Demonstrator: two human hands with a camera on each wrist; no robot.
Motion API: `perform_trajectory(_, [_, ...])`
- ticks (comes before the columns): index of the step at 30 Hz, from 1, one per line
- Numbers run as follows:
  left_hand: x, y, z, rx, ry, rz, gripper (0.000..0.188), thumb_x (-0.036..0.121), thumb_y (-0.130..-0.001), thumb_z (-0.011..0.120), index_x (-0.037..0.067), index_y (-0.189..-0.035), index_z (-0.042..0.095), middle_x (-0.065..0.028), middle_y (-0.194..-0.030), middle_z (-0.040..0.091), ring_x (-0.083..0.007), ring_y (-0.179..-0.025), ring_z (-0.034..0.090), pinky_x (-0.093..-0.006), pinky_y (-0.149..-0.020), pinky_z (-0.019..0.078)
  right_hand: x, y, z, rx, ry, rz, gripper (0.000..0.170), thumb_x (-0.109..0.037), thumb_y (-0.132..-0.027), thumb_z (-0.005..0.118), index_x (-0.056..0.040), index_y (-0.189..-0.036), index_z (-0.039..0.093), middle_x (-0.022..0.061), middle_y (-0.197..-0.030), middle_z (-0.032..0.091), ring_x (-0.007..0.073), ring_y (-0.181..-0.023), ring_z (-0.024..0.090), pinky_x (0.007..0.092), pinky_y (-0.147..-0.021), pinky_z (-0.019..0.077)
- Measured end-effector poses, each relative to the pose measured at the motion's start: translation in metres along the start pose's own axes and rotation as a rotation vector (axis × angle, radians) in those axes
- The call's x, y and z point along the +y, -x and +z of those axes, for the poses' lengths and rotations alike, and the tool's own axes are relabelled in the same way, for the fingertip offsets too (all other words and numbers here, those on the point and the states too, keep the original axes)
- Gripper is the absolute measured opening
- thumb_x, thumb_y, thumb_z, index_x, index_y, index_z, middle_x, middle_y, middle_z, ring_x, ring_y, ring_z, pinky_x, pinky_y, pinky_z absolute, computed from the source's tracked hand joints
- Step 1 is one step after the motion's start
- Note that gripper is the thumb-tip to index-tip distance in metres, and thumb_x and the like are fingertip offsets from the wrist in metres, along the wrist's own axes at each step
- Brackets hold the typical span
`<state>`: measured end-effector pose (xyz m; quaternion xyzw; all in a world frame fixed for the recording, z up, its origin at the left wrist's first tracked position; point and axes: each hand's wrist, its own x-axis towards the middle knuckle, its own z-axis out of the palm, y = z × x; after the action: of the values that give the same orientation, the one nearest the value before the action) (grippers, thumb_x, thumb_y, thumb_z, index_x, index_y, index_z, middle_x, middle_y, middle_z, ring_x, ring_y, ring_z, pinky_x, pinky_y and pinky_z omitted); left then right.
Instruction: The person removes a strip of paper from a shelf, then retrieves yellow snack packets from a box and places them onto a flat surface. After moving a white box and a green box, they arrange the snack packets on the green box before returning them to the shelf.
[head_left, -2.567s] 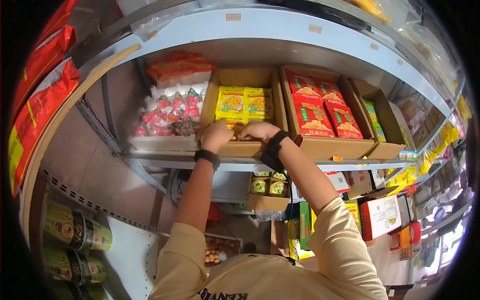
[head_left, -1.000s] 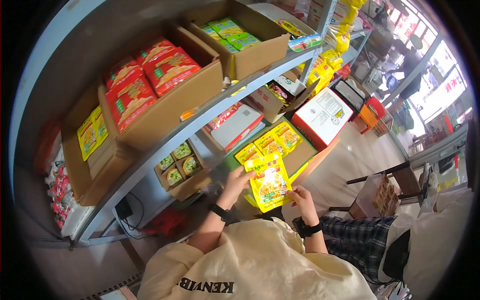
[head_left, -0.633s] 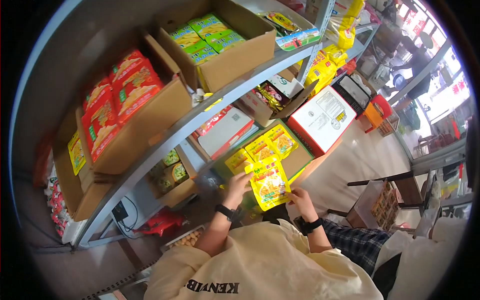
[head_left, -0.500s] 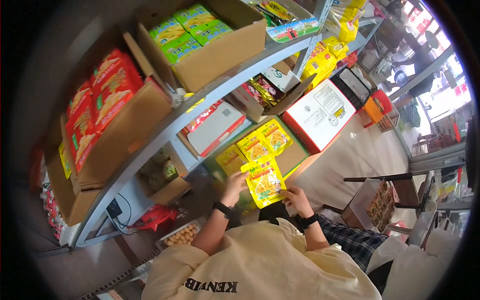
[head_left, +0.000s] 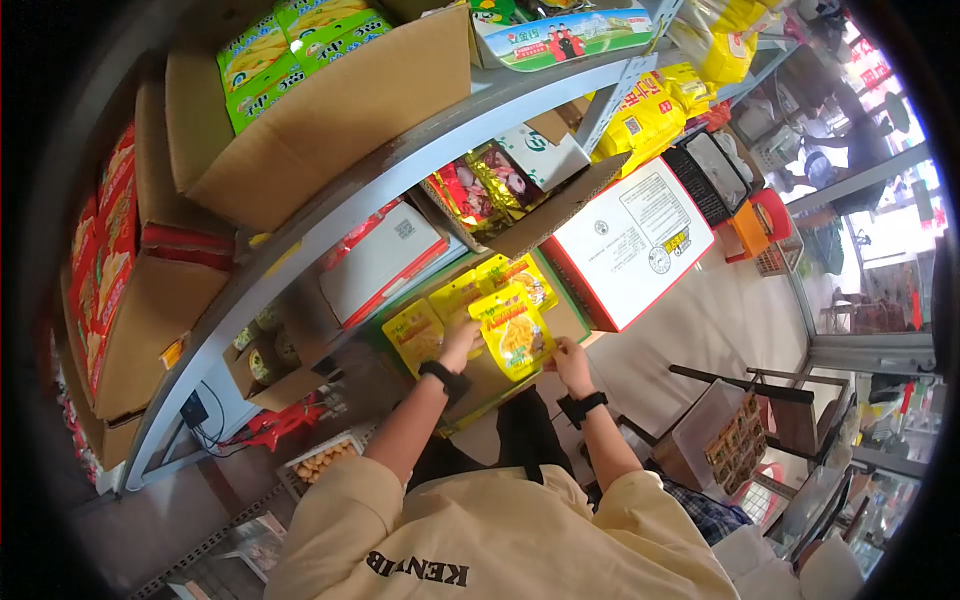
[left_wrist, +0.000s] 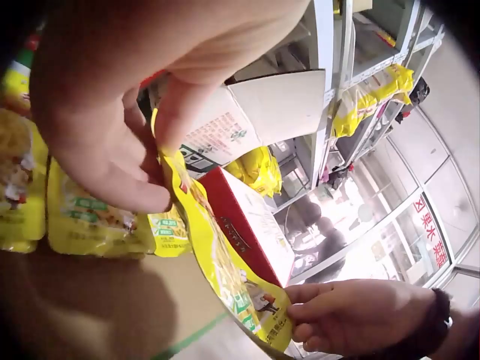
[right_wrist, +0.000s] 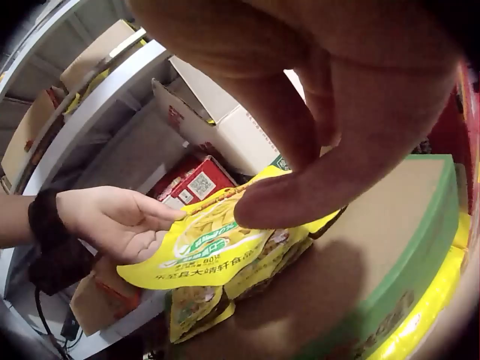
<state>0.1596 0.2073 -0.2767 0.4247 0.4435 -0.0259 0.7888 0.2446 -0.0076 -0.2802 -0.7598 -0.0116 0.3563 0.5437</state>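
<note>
A: Hands?
B: Both clamped — left hand (head_left: 460, 342) pinches the left edge of the yellow packet (head_left: 512, 332), right hand (head_left: 574, 367) its lower right corner.
A: Lie?
B: Between the hands, over the green-edged carton (head_left: 567, 318). Long axis near-to-far, leaning left — printed top points away.
A: Nearer the flat packets (head_left: 413, 334)?
B: Left. Contact beneath: can't tell.

Grey-blue metal shelving (head_left: 400, 172) stretches across the left side. To the right, a pale, shiny floor (head_left: 700, 310) opens out — dark-framed furniture (head_left: 790, 392) stands on it. At the far right are large glass panes (left_wrist: 397, 255) — bright, almost washed out with light, red characters (left_wrist: 430, 232) showing there.
</note>
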Motion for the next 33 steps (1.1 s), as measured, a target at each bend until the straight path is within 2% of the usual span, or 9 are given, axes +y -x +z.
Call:
perform_trajectory(3, [0.016,-0.041,0.011,-0.035,0.006,0.091,0.026,0.012,-0.084,0.048,0.007,-0.109,0.053,-0.0035,-0.101,0.06,-0.0156,-0.09,0.059,-0.0306,-0.077,0.0467,-0.013,-0.042,0.0,0.08,-0.012,-0.07,0.021,-0.005,-0.086,0.045,0.0055,-0.103,0.052,0.0103,-0.072,0.058,0.0155,-0.058,0.06,0.0264,-0.053,0.0521])
perform_trajectory(9, [0.019,-0.084,0.02,-0.027,-0.038,0.105,0.016,0.011,-0.081,0.05,0.005,-0.093,0.058,-0.0054,-0.09,0.06,-0.011,-0.082,0.057,-0.0254,-0.07,0.0464,0.009,-0.112,0.003,0.12,0.049,0.022,0.029,-0.002,-0.084,0.043,0.0057,-0.111,0.05,0.0123,-0.072,0.06,0.0169,-0.057,0.061,0.0279,-0.052,0.0527])
perform_trajectory(13, [0.0,-0.093,0.025,0.167,-0.039,0.178,0.029,0.01,-0.078,0.054,-0.002,-0.105,0.055,-0.0099,-0.094,0.061,-0.0157,-0.084,0.058,-0.0267,-0.071,0.0461,0.009,-0.123,0.003,0.169,0.203,-0.028,0.028,-0.001,-0.083,0.042,0.0059,-0.108,0.053,0.0147,-0.077,0.061,0.0181,-0.058,0.063,0.0288,-0.051,0.0529])
perform_trajectory(18, [-0.006,-0.065,0.035,0.015,-0.837,0.658,0.04,0.015,-0.076,0.059,0.003,-0.114,0.052,-0.0218,-0.12,0.049,-0.0366,-0.109,0.047,-0.0402,-0.093,0.0367,0.013,-0.126,0.003,0.167,0.135,0.058,0.028,-0.001,-0.082,0.043,0.0061,-0.107,0.053,0.0144,-0.08,0.06,0.0174,-0.058,0.062,0.0278,-0.05,0.0527])
perform_trajectory(21, [-0.007,-0.055,0.041,0.014,-1.209,0.769,0.045,0.015,-0.076,0.059,0.003,-0.118,0.049,-0.0209,-0.13,0.04,-0.0358,-0.117,0.04,-0.0424,-0.097,0.0339,0.012,-0.127,0.004,0.126,0.056,0.12,0.029,0.0,-0.081,0.042,0.0077,-0.107,0.052,0.0149,-0.081,0.059,0.018,-0.058,0.061,0.0281,-0.05,0.053])
perform_trajectory(25, [-0.008,-0.056,0.045,0.01,-1.281,0.794,0.052,0.015,-0.074,0.059,0.003,-0.123,0.046,-0.0237,-0.136,0.03,-0.0381,-0.124,0.03,-0.0445,-0.1,0.0307,0.009,-0.126,0.002,0.111,-0.004,0.141,0.028,0.001,-0.08,0.041,0.01,-0.105,0.05,0.0162,-0.083,0.058,0.0197,-0.058,0.061,0.029,-0.05,0.0535])
perform_trajectory(31, [0.011,-0.054,0.058,-0.038,-1.526,0.827,0.06,0.016,-0.072,0.061,0.012,-0.128,0.042,-0.0229,-0.134,0.031,-0.0365,-0.125,0.029,-0.0434,-0.102,0.0278,-0.01,-0.124,0.005,0.173,0.096,0.176,0.031,0.0,-0.078,0.045,0.0086,-0.107,0.049,0.0171,-0.083,0.059,0.0197,-0.056,0.062,0.028,-0.048,0.0539])
perform_trajectory(32, [0.008,-0.058,0.058,0.0,-1.603,0.9,0.062,0.022,-0.075,0.06,0.016,-0.132,0.037,-0.0193,-0.124,0.04,-0.037,-0.114,0.039,-0.0444,-0.099,0.0303,-0.013,-0.124,0.004,0.157,0.166,0.209,0.032,0.0,-0.076,0.047,0.0068,-0.108,0.048,0.0204,-0.086,0.058,0.028,-0.065,0.062,0.036,-0.056,0.0536])
perform_trajectory(33, [0.008,-0.059,0.057,0.016,-1.599,0.916,0.063,0.021,-0.074,0.061,0.016,-0.132,0.037,-0.0191,-0.124,0.04,-0.037,-0.114,0.038,-0.0447,-0.099,0.0303,-0.008,-0.125,0.005,0.212,0.332,0.062,0.035,0.0,-0.075,0.048,0.0056,-0.11,0.046,0.0224,-0.091,0.056,0.031,-0.074,0.06,0.0382,-0.063,0.0513])
